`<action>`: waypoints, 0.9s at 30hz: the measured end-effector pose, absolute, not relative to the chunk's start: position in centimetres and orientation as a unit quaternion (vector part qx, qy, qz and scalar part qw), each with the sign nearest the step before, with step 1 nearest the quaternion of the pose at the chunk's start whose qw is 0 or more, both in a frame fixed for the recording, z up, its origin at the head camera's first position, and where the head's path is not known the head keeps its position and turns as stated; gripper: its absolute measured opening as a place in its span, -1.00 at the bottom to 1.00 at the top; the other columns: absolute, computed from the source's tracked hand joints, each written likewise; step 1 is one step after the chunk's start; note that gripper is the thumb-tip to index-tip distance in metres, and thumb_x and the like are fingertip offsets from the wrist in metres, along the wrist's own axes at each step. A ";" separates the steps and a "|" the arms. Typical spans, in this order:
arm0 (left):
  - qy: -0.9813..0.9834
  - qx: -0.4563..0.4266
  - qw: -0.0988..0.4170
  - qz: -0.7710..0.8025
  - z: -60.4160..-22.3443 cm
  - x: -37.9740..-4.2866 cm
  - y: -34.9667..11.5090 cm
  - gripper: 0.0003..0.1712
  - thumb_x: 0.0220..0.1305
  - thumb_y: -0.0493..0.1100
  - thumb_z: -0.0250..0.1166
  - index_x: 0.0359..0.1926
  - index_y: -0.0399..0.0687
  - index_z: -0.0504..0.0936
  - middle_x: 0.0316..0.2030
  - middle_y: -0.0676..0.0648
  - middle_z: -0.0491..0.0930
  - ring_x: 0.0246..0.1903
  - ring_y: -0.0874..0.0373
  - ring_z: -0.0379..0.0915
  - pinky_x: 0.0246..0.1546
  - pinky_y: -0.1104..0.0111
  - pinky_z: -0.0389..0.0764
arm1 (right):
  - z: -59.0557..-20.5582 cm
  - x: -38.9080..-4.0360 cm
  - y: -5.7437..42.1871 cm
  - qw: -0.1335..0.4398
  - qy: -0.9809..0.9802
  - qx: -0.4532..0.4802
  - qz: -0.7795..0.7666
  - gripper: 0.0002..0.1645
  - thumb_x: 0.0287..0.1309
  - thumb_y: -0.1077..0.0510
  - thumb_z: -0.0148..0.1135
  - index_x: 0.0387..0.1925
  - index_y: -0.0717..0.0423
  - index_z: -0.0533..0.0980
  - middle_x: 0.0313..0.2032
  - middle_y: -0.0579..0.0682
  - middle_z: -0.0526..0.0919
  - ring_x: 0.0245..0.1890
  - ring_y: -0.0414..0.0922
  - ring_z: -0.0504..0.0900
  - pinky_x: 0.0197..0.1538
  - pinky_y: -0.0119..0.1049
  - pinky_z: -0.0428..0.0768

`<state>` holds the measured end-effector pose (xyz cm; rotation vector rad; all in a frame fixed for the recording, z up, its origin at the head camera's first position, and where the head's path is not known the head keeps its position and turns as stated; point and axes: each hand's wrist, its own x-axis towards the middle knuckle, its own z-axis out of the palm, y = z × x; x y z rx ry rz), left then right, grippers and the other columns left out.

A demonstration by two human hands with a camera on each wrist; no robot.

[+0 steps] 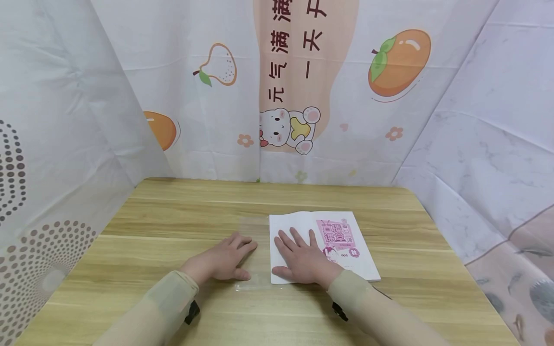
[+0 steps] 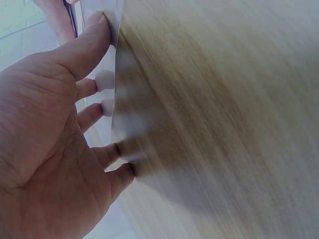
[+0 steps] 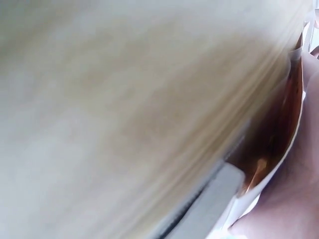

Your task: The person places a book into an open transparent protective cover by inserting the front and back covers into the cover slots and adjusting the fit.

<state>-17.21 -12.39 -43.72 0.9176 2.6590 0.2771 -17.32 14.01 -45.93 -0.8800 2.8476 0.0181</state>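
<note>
A white book (image 1: 363,266) with pink printing lies on the table, a plain white part on its left side. My right hand (image 1: 303,263) rests flat on that white part, fingers spread and pointing away. To the left, a sheet of clear plastic film (image 1: 259,282) sticks out from the book. On its left portion lies my left hand (image 1: 228,257), its fingers loosely extended. The left wrist view shows that hand (image 2: 55,109) with fingertips touching down on the surface. In the right wrist view, a pale book edge (image 3: 209,204) curves up beside my right hand (image 3: 294,199); much is blurred.
The wood-grain table (image 1: 182,202) reaches back to a hanging cloth (image 1: 225,120) printed with fruit and a cartoon animal. More patterned cloth hangs on the left (image 1: 60,144) and right (image 1: 484,158) sides. A dark strap piece (image 1: 339,311) sits at the right wrist.
</note>
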 end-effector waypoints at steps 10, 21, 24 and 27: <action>0.931 0.308 0.174 0.085 -43.1 -16.9 -12.1 -0.08 0.40 0.22 0.28 0.58 -0.05 0.17 0.52 -0.17 0.12 0.51 -0.43 -0.10 0.45 -0.19 0.15 | -45.7 -16.9 14.2 0.086 0.953 -0.290 0.004 0.06 0.37 -0.55 -0.16 0.63 -0.03 0.02 0.63 -0.01 -0.04 0.62 0.17 -0.14 0.43 0.51 -0.14; 0.933 0.304 0.175 0.075 -43.0 -16.9 -11.9 -0.07 0.39 0.24 0.28 0.59 -0.03 0.16 0.53 -0.14 0.11 0.52 -0.41 -0.09 0.46 -0.17 0.16 | -45.8 -16.7 14.4 0.091 0.949 -0.301 0.001 0.06 0.38 -0.55 -0.18 0.63 -0.02 0.02 0.63 -0.01 -0.05 0.61 0.17 -0.13 0.44 0.50 -0.15; 0.934 0.303 0.175 0.077 -43.0 -16.9 -11.9 -0.07 0.39 0.23 0.28 0.59 -0.03 0.16 0.53 -0.14 0.11 0.52 -0.41 -0.09 0.46 -0.18 0.16 | -45.7 -16.6 14.3 0.095 0.948 -0.303 0.005 0.04 0.39 -0.54 -0.17 0.63 -0.03 0.01 0.63 -0.03 -0.06 0.62 0.16 -0.14 0.44 0.50 -0.13; 0.934 0.302 0.176 0.079 -43.1 -16.9 -12.0 -0.07 0.39 0.23 0.28 0.59 -0.03 0.16 0.53 -0.14 0.10 0.52 -0.41 -0.10 0.45 -0.18 0.16 | -45.6 -16.6 14.3 0.095 0.948 -0.305 0.006 0.04 0.39 -0.54 -0.18 0.64 -0.05 0.00 0.63 -0.04 -0.06 0.62 0.16 -0.14 0.44 0.50 -0.12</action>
